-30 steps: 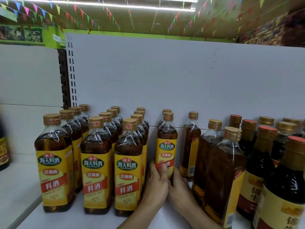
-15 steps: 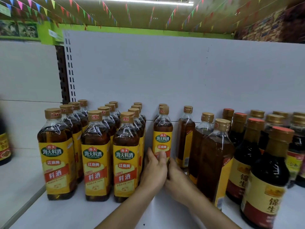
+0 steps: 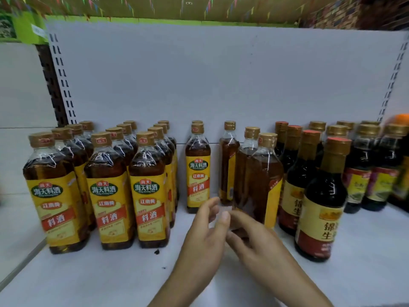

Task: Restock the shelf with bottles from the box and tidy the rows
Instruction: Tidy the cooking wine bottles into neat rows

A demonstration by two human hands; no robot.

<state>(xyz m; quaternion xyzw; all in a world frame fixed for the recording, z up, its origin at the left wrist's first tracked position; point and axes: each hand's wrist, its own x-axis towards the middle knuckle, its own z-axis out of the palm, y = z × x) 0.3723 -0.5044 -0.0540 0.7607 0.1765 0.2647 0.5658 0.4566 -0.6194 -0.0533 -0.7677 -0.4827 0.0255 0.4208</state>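
Three rows of amber cooking-wine bottles (image 3: 147, 189) with yellow labels stand at the left of the white shelf (image 3: 106, 278). A single matching bottle (image 3: 197, 171) stands upright behind the gap, label forward, with another right behind it. Beside it, several like bottles (image 3: 260, 180) are turned sideways. My left hand (image 3: 205, 238) hovers in front of the single bottle, fingers apart, holding nothing. My right hand (image 3: 254, 244) is next to it, its fingertips by the base of the nearest sideways bottle; whether they touch is blurred. No box is in view.
Dark soy-sauce bottles (image 3: 321, 209) with red and gold caps crowd the shelf's right side. The white back panel (image 3: 221, 80) rises behind all rows. Bare shelf lies in front of the rows and between the left rows and the single bottle.
Both hands have let go of the single bottle and drawn back toward me and slightly right. The view has pulled back and down.
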